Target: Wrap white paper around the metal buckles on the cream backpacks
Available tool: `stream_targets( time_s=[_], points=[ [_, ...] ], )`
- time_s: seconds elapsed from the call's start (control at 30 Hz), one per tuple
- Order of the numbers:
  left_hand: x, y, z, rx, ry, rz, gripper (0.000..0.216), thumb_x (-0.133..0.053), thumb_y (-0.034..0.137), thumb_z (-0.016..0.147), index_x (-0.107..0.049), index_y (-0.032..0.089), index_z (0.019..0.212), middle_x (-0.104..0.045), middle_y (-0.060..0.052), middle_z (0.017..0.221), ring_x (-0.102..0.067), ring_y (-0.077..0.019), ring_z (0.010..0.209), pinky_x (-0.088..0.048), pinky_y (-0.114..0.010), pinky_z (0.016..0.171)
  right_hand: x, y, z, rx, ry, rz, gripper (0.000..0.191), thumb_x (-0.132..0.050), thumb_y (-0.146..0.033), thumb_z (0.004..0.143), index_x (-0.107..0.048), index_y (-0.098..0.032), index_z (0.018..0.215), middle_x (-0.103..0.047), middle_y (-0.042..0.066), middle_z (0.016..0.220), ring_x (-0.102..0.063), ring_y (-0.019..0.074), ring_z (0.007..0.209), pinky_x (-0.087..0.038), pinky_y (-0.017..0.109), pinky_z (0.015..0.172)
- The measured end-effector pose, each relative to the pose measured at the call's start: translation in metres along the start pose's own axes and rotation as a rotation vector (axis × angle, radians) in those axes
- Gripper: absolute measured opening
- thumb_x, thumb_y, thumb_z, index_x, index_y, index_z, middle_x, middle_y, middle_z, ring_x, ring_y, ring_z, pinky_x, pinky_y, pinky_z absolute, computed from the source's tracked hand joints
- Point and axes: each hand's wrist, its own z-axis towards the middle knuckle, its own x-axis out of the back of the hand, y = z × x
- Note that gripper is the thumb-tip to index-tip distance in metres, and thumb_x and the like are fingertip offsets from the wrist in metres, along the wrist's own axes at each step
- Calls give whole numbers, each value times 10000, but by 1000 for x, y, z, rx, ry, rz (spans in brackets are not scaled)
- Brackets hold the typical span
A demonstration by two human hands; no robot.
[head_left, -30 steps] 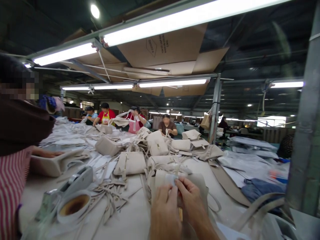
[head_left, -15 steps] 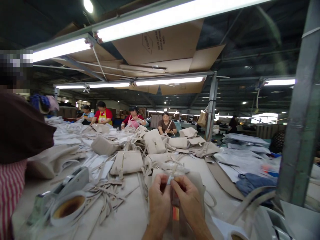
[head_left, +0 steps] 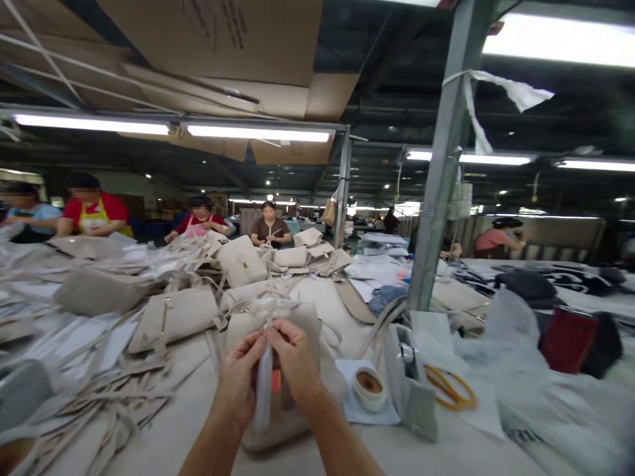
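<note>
My left hand (head_left: 240,371) and my right hand (head_left: 294,354) meet over a pale beige handbag (head_left: 308,324), fingertips nearly touching. Both are closed in a pinch at the top of a thin, whitish see-through strip (head_left: 263,391), which hangs down between them over the bag's front. Exactly what sits between the fingertips is too small to make out. Just right of the strip, a small orange patch (head_left: 276,381) shows on the bag. Clear wrapping (head_left: 270,306) lies around the bag's top, beyond my fingers.
Right of the bag stand a roll of brown tape (head_left: 370,383), a grey tape dispenser (head_left: 413,390) and yellow-handled scissors (head_left: 450,389). Loose straps (head_left: 119,403) and more beige bags (head_left: 173,317) cover the left. A metal post (head_left: 436,198) rises at right. Several co-workers sit across the table.
The view has swung right, bringing the dispenser, scissors and post into fuller sight. The whitish strip now hangs long below my fingers; before, only a small pale piece showed between them.
</note>
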Motion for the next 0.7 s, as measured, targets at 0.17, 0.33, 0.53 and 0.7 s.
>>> stream_targets(
  time_s=[0.17,0.33,0.53,0.7],
  points=[
    [6,2,5,173,-102,31,295,-846,222,567,-690,140,804,-701,-27,631,-636,-156,530,-509,-237,512,5,10,3,105,-77,-72,188,-576,-311,780,-684,-181,698,-573,-16,706,-494,132,698,-412,234,652],
    [3,0,2,152,-124,-2,387,-905,326,450,-642,154,676,-641,29,542,-568,-101,462,-484,-196,473,29,-6,-7,245,-23,-441,241,-524,-307,839,-732,-206,910,-689,20,841,-582,168,780,-443,265,734],
    [2,-1,-1,166,-60,43,488,-887,414,407,-647,159,747,-655,18,594,-545,-110,460,-428,-202,392,195,-42,-36,-49,486,-1045,311,-489,-451,826,-690,-217,790,-706,52,786,-583,216,768,-405,293,703],
    [4,-8,4,134,-35,38,480,-867,431,427,-634,156,745,-635,33,568,-525,-92,434,-429,-198,407,276,-37,-55,-428,514,-1083,361,-499,-344,778,-547,-200,451,-574,32,500,-505,169,568,-343,272,562]
  ],
)
